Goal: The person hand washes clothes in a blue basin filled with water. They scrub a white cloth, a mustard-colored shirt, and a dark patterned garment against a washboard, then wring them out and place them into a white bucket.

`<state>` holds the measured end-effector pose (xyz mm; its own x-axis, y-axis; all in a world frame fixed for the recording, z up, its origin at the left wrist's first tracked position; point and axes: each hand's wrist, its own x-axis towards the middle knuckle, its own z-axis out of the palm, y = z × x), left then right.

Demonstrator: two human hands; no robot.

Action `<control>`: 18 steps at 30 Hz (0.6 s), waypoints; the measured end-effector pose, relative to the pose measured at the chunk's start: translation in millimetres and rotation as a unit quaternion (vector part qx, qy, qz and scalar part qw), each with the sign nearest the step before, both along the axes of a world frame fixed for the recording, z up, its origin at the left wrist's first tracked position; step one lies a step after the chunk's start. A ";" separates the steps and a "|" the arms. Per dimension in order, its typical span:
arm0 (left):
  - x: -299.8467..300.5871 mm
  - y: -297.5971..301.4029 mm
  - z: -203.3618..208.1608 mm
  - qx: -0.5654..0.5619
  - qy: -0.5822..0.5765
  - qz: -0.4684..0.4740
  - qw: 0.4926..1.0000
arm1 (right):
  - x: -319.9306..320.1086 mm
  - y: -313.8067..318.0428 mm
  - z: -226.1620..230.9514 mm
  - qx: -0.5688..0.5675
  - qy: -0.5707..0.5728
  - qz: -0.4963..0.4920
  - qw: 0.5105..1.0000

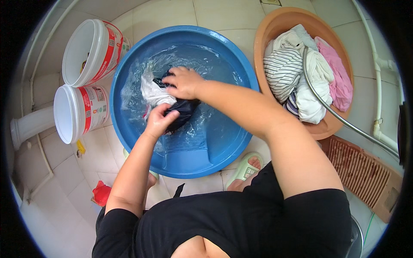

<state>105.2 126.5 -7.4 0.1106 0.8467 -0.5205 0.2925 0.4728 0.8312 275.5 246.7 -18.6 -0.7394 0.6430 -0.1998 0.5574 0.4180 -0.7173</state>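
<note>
A large blue basin (185, 173) of rippling water stands on the tiled floor in front of me. Wet clothing lies in it: a white part (151, 89) on the left and a dark navy or black part (185, 112) beside and under my hands. My left hand (160, 121) grips the near side of the bundle, thumb over the cloth, other fingertips partly hidden. From the right, my right hand (186, 82) reaches across with fingers curled onto the dark cloth at the far side. Whether the white and dark parts are one garment I cannot tell.
An orange-brown tub (269, 26) at the right holds white, striped and pink clothes (329, 73), with a metal shower hose (320, 96) across it. A brown washboard (357, 172) lies nearer. Two white-and-red buckets (101, 51) (92, 107) lie at the left, beside pipes.
</note>
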 end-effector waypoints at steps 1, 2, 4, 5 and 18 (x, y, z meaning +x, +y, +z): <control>-7.5 4.4 -14.5 0.080 0.102 0.030 0.991 | -2.8 -10.9 -17.7 0.078 -0.021 -0.008 0.997; -14.2 10.6 -26.9 0.159 0.201 0.061 0.965 | -0.1 -17.5 -34.9 0.075 -0.008 -0.021 0.997; -25.5 15.1 -22.1 0.204 0.450 0.020 0.869 | 3.2 -24.4 -34.6 0.022 -0.031 -0.058 0.998; -23.5 17.4 -23.0 0.126 0.482 0.012 0.867 | 9.2 -20.6 -48.4 0.025 -0.037 -0.070 0.997; -11.5 55.0 -53.7 0.078 0.048 0.194 0.977 | -6.0 -12.9 -68.5 -0.055 0.198 -0.243 0.948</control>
